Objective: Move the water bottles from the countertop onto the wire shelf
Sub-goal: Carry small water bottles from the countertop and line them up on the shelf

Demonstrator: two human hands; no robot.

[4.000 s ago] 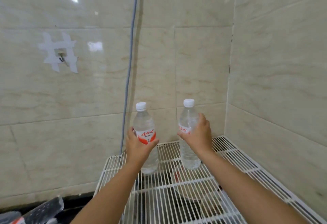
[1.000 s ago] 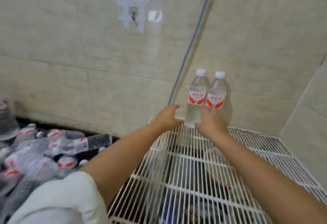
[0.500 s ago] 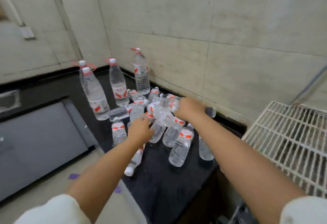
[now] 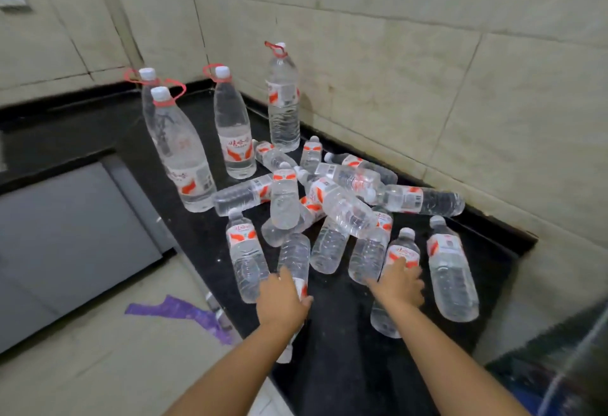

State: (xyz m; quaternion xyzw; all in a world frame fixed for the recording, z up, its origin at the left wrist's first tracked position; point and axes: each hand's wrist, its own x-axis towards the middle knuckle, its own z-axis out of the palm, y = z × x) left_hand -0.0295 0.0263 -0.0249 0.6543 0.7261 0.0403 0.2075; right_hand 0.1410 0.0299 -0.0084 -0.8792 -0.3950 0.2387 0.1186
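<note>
Several small clear water bottles (image 4: 342,205) with red-and-white labels lie in a heap on the black countertop (image 4: 345,369). My left hand (image 4: 283,302) grips one lying bottle (image 4: 294,256) at the heap's near edge, its cap pointing toward me. My right hand (image 4: 399,287) is wrapped over another lying bottle (image 4: 403,251), whose base shows below my wrist. A further bottle (image 4: 452,277) lies just right of my right hand. The wire shelf is out of view.
Several tall bottles with red neck loops (image 4: 184,159) stand at the back left of the heap, near the tiled wall (image 4: 411,80). A grey panel (image 4: 65,234) and a purple strip (image 4: 177,312) on the floor lie left of the counter.
My view has swung from the wire shelf, where two bottles were left standing, to the countertop. Both hands have dropped from the middle of the heap to bottles at its near edge and closed on them.
</note>
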